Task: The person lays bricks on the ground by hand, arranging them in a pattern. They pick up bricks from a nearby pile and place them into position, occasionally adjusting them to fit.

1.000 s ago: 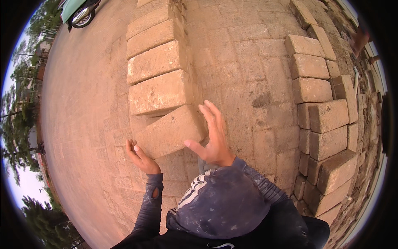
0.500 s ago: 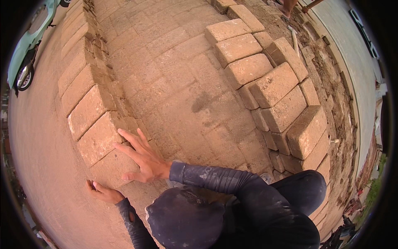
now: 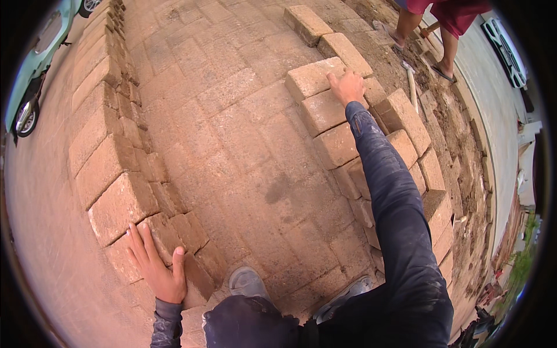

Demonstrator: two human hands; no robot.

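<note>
My left hand (image 3: 158,268) lies with fingers apart on a near tan paving block (image 3: 122,261) in the left stack. Its fingertips rest by the joint with the block (image 3: 123,207) just beyond it. My right arm reaches across to the right-hand stack. There my right hand (image 3: 348,88) curls its fingers over the end of a top paving block (image 3: 313,79). How far the fingers reach around that block is partly hidden. Another paving block (image 3: 324,113) lies right beside it, nearer me, partly under my wrist.
Worn pavers (image 3: 232,156) cover the ground between the two stacks, with my shoe (image 3: 248,281) on them. A hammer (image 3: 412,87) lies on the soil strip (image 3: 449,139) at right. Another person's legs (image 3: 448,52) stand beyond it. A pale green motorbike (image 3: 32,87) is at far left.
My right hand has left the left-hand stack and moved across to a block on the right-hand one. My left hand has come onto the near left block. The other person's legs show more.
</note>
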